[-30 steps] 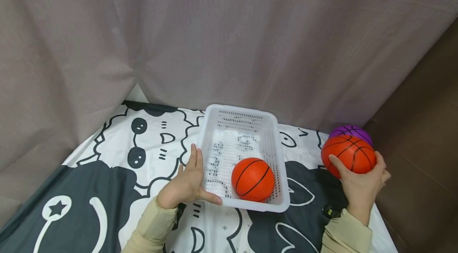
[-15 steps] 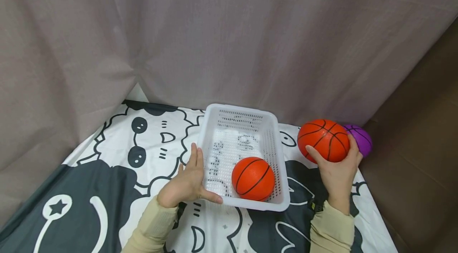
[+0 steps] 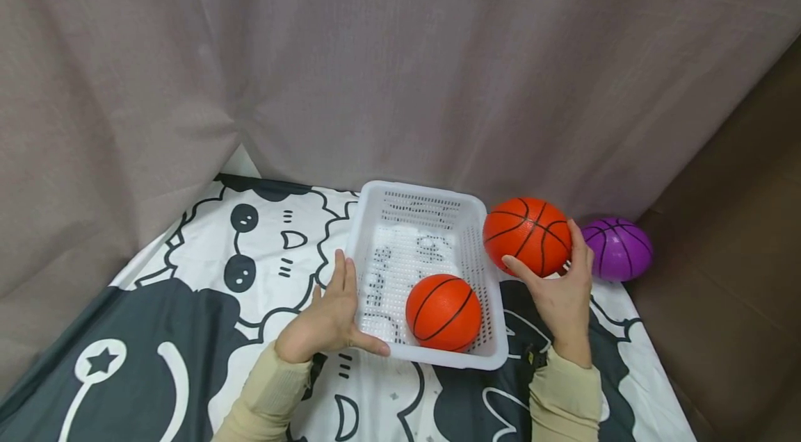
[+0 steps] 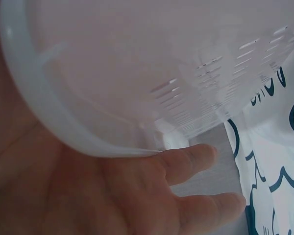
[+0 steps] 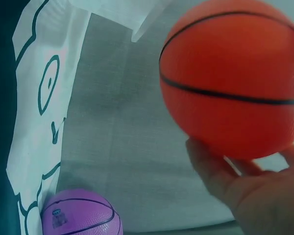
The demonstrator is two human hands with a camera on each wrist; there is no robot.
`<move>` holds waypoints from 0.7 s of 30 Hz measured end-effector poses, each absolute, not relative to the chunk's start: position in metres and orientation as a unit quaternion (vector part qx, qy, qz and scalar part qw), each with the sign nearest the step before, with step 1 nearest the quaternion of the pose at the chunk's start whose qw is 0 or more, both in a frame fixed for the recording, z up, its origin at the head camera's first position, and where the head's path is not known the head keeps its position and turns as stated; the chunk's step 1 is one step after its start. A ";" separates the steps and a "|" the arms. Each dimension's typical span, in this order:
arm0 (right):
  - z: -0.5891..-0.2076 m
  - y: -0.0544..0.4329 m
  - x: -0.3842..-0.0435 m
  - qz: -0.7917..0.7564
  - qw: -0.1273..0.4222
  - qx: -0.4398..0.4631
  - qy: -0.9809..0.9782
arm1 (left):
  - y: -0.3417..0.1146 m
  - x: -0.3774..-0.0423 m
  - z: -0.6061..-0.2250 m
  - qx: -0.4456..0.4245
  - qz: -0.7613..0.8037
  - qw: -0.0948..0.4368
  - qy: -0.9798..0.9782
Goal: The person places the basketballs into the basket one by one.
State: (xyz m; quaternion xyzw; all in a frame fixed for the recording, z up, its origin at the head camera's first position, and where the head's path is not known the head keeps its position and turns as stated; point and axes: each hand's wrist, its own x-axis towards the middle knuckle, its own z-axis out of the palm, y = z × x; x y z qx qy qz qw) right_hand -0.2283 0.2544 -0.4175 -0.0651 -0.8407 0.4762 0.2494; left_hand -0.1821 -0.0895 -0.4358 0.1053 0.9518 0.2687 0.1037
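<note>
A white perforated plastic basket [image 3: 438, 361] stands on the patterned cloth, with one orange toy basketball [image 3: 443, 313] inside at its near right corner. My left hand [image 3: 332, 320] rests against the basket's near left corner, fingers extended along the left side and thumb along the near rim; the left wrist view shows the palm touching the basket's wall. My right hand [image 3: 560, 289] grips a second orange basketball [image 3: 528, 236] beside the basket's right rim. In the right wrist view the fingers curl round this ball [image 5: 235, 78], apart from the cloth.
A purple basketball [image 3: 617, 249] lies at the cloth's far right edge, behind my right hand. A grey-brown curtain [image 3: 400, 67] hangs at the back, and a brown surface [image 3: 738, 303] borders the right side. The black-and-white cloth [image 3: 169, 372] extends to the left.
My right hand has carried the orange basketball leftward from in front of the purple ball to the basket's right side. The purple ball now shows whole. My left hand has stayed put.
</note>
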 end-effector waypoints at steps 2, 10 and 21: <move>-0.419 0.252 -0.229 0.472 0.244 -0.045 -0.846 | -0.089 -0.182 -0.436 0.105 0.267 0.105 0.952; -0.428 0.239 -0.236 0.467 0.214 0.028 -0.858 | -0.091 -0.182 -0.436 0.102 0.270 0.105 0.952; -0.430 0.230 -0.244 0.446 0.193 0.092 -0.869 | -0.090 -0.182 -0.438 0.103 0.279 0.106 0.949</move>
